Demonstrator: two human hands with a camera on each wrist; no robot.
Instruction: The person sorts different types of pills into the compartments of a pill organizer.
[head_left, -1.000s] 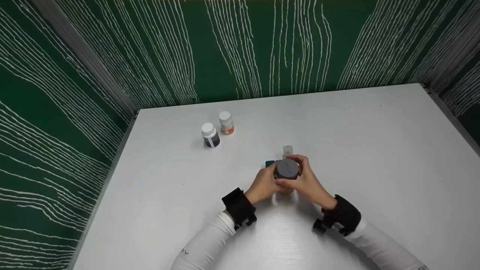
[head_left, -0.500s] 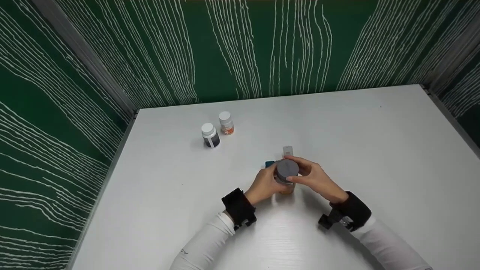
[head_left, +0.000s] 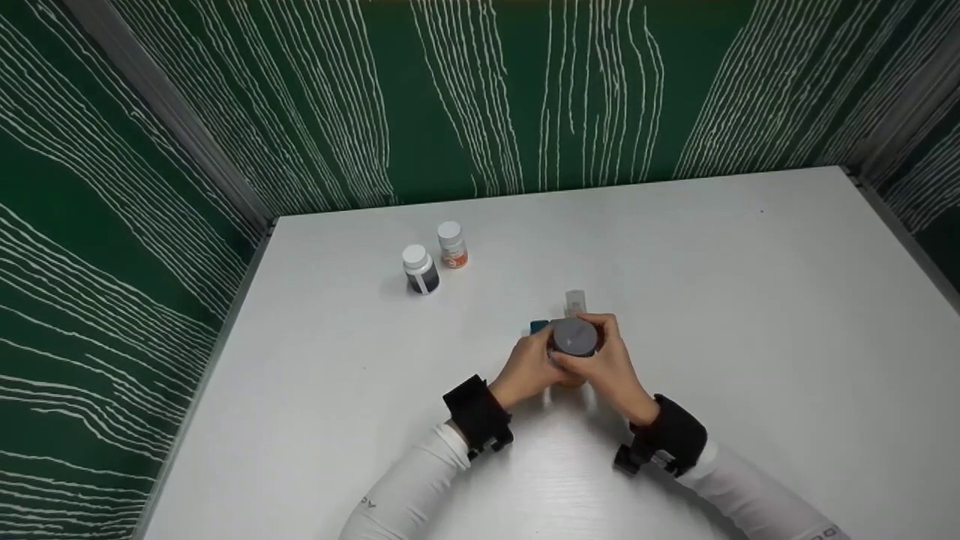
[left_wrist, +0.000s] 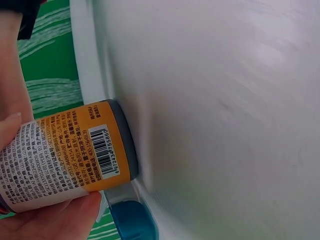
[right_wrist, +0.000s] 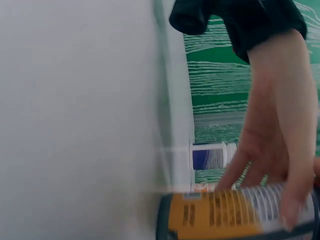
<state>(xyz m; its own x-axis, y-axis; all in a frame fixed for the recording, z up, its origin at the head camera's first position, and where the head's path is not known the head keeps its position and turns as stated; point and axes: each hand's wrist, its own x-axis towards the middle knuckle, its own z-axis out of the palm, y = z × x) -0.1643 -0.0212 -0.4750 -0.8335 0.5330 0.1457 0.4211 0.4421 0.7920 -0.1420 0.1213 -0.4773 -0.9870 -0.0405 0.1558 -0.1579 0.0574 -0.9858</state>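
Upright on the table stands a supplement bottle with a grey lid point(head_left: 575, 337) and an orange-and-white label point(left_wrist: 65, 155) bearing a barcode. My left hand point(head_left: 525, 369) grips the bottle's body; its fingers show below the label in the left wrist view, and its thumb lies across the label in the right wrist view. From the other side, my right hand point(head_left: 611, 367) grips the lid, thumb in front and fingers behind. Partly hidden behind the bottle are a small teal piece point(head_left: 539, 327) and a clear plastic piece point(head_left: 575, 301); whether they are joined cannot be told.
Two white-capped bottles stand close together farther back on the left: one with a dark label point(head_left: 422, 271), one with an orange label point(head_left: 453, 247). The white table point(head_left: 712, 247) ends against green walls point(head_left: 450, 97) with white wavy lines.
My right hand swung its wrist outward to the right with fingers loosened, then came back inward and wrapped the lid again. My left hand and the bottle kept their place.
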